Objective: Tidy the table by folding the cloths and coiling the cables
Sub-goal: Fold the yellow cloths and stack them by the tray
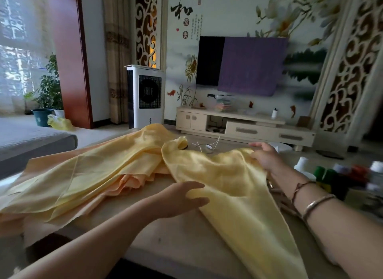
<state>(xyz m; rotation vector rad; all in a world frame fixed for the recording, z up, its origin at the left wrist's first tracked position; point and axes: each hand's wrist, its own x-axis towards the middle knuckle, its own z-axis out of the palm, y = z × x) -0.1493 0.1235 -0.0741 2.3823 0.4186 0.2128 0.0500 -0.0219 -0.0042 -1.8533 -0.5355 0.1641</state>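
Note:
A large pale yellow cloth (223, 181) lies rumpled across the table (178, 243), one part hanging over the near edge. Under it on the left lies an orange-peach cloth (132, 181). My left hand (182, 197) rests on the yellow cloth near the middle, fingers straight and spread. My right hand (264, 155) grips the cloth's far right edge, fingers curled over the fabric. A thin white cable (207, 147) lies loosely looped on the table just beyond the cloth.
Bottles and jars with coloured caps (339, 175) crowd the table's right side. A grey sofa (31, 141) stands at the left. Beyond the table are a white air cooler (147, 96), a TV cabinet (244, 125) and a partly covered TV (242, 65).

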